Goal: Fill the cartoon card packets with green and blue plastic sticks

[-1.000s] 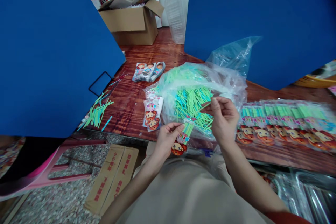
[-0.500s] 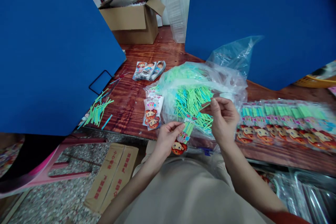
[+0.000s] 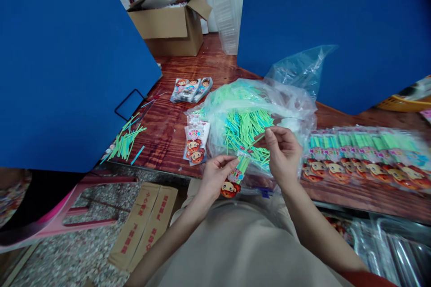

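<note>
My left hand [image 3: 218, 172] pinches a small printed packet [image 3: 235, 178] with a cartoon face at its lower end and green sticks inside. Between thumb and fingertips of my right hand [image 3: 283, 150] is a thin green stick [image 3: 258, 139], its far end pointing toward the packet's top. Behind both hands lies a large clear plastic bag [image 3: 292, 98], open toward me, full of loose green and blue sticks [image 3: 247, 130]. Left of it rests a pile of flat printed packets [image 3: 195, 143]. A row of filled packets [image 3: 363, 157] overlaps along the table at right.
Loose sticks [image 3: 126, 141] lie at the table's left edge. Farther back are more printed packets [image 3: 191, 89] and an open cardboard box [image 3: 168, 27]. Blue panels [image 3: 67, 63] stand left and right. A pink stool [image 3: 87, 202] and flattened cardboard [image 3: 143, 224] are below.
My right hand has moved slightly left, bringing the green stick closer to the packet. The left hand and its packet have stayed almost in place.
</note>
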Demonstrator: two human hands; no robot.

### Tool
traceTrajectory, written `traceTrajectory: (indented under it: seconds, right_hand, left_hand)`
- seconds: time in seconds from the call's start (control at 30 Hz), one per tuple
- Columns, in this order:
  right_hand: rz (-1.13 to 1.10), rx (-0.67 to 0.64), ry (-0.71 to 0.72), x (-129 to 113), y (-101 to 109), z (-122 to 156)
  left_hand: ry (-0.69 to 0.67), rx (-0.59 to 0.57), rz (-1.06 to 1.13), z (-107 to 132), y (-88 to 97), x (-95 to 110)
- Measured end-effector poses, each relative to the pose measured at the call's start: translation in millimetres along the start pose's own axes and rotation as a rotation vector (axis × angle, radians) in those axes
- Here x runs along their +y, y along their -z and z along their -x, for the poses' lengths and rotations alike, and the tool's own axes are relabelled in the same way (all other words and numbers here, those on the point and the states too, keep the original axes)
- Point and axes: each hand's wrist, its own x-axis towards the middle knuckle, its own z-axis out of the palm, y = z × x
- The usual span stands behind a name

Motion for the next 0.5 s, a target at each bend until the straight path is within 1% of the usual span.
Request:
traceTrajectory:
  seconds: [0.17,0.27,0.37,0.5]
  right_hand:
    - [-0.025,-0.033,-0.064,2.4,-0.2,2.0]
    - [-0.026,-0.035,-0.064,2.9,0.3,2.9]
    - [-0.024,0.010,-0.050,2.0,1.7,1.5]
    - [-0.039,0.079,-0.014,0.6,2.7,-1.2]
  left_hand:
    - [-0.018,0.024,0.006,1.5,-1.5,1.2]
    - [0.002,0.019,0.005,2.3,-1.9,2.6]
    - [0.025,0.011,0.028,2.6,-1.9,2.6]
    - [0.018,0.014,0.010,2.4,-1.5,0.6]
